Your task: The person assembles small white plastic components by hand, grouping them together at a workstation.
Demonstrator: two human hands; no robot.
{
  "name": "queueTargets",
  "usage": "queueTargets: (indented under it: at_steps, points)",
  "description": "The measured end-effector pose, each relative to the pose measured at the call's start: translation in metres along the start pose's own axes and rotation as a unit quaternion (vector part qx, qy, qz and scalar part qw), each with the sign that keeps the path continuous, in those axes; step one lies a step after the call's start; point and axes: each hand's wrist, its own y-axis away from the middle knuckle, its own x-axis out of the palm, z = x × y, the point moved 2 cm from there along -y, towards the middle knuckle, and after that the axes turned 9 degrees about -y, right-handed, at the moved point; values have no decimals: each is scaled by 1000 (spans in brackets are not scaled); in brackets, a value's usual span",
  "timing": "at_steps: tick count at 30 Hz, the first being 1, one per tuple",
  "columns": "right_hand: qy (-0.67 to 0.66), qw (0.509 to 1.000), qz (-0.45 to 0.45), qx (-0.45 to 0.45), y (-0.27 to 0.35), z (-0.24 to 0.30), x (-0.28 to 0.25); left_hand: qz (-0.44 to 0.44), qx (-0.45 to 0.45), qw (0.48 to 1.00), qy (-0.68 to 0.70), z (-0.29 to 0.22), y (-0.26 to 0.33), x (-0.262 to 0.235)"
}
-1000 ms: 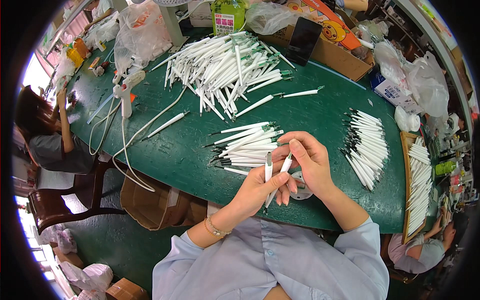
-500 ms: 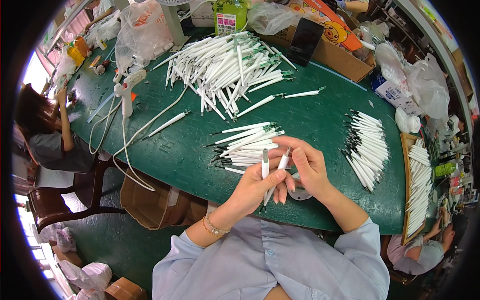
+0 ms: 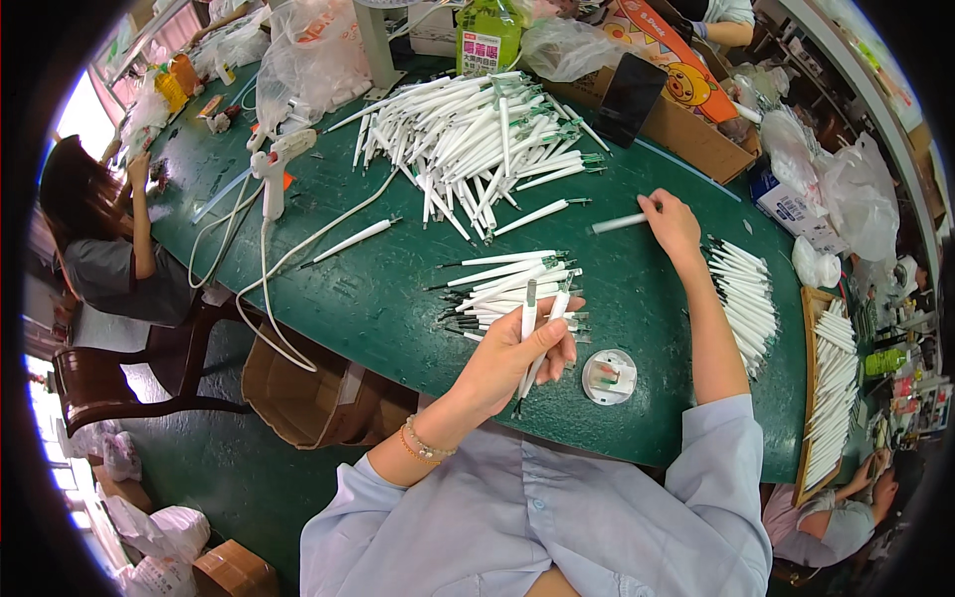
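My left hand [image 3: 527, 353] is closed round two white pen-shaped tubes [image 3: 528, 316], which stand side by side with their narrow dark ends down. Out to the right, my right hand [image 3: 671, 224] has its fingers closed on one end of another white pen-shaped tube [image 3: 619, 224], slightly blurred and just over the table. Behind my left hand lies a small pile of such tubes [image 3: 507, 284] with dark thin tips to the left. A round white dish [image 3: 609, 377] with small pieces in it sits to the right of that hand.
A large heap of white tubes [image 3: 468, 139] with green ends fills the table's far side. Right of my forearm lies another group [image 3: 744, 303], beside a wooden tray [image 3: 804, 398] of tubes. A corded glue gun [image 3: 279, 164] stands left. A person [image 3: 109, 229] sits at far left.
My right hand has left my left hand and reached out to the right, taking hold of a tube that lay there. The round white dish is now uncovered. The view has shifted slightly.
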Motion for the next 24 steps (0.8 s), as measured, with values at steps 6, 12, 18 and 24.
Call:
queueTargets:
  at_steps: [6, 12, 18, 24]
  points:
    - [-139, 989, 38, 18, 22, 9, -22, -10, -2, 1000, 24, 1, -2, -3]
    - [-414, 903, 107, -35, 69, 64, -44, -86, 37, 996, -9, 5, -7, -8]
    - [-530, 798, 283, -45, 107, 95, -34, -64, 21, 997, -24, 3, -6, -3]
    - [-537, 781, 318, -18, 125, 109, -14, 0, 12, 999, -37, 5, -4, 3]
